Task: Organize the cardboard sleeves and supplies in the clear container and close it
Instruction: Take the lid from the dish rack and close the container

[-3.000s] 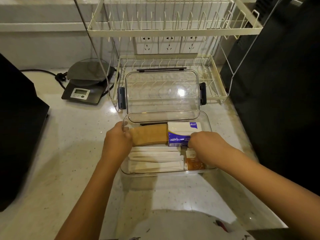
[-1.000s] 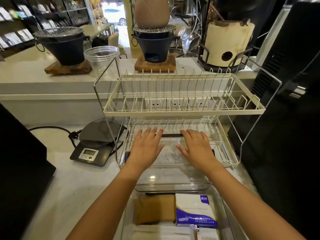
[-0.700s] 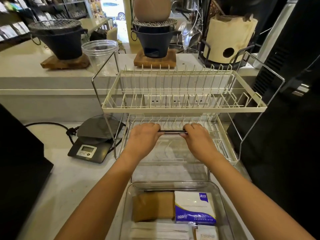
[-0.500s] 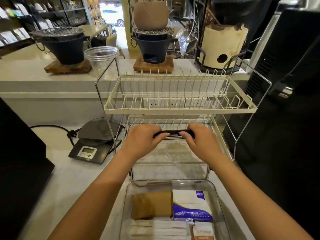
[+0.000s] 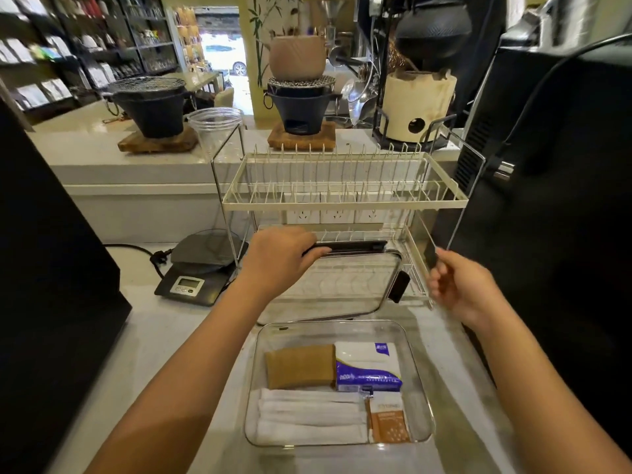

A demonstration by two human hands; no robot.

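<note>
Fingers of my left hand (image 5: pixel 280 260) are curled over the dark latch bar at the far edge of the clear lid (image 5: pixel 337 285), holding it tilted, its near edge low behind the box. My right hand (image 5: pixel 460 289) hangs free off the lid's right side, fingers loosely bent and grasping nothing I can make out.

Biggest thing in view, the two-tier dish rack (image 5: pixel 343 196) stands over the lid's far end, which I take to be why the lid is drawn toward me rather than lifted straight up. The clear container (image 5: pixel 422 388) sits open on the counter just in front of the lid. Inside, the white folded cloths (image 5: pixel 309 417) fill the near left, the brown cardboard sleeves (image 5: pixel 301 366) lie flat at the far left touching the tissue pack (image 5: pixel 367 366), and the small orange sachet (image 5: pixel 388 420) fills the near right corner. Everything lies low, so I judge the lid should seat cleanly.
</note>
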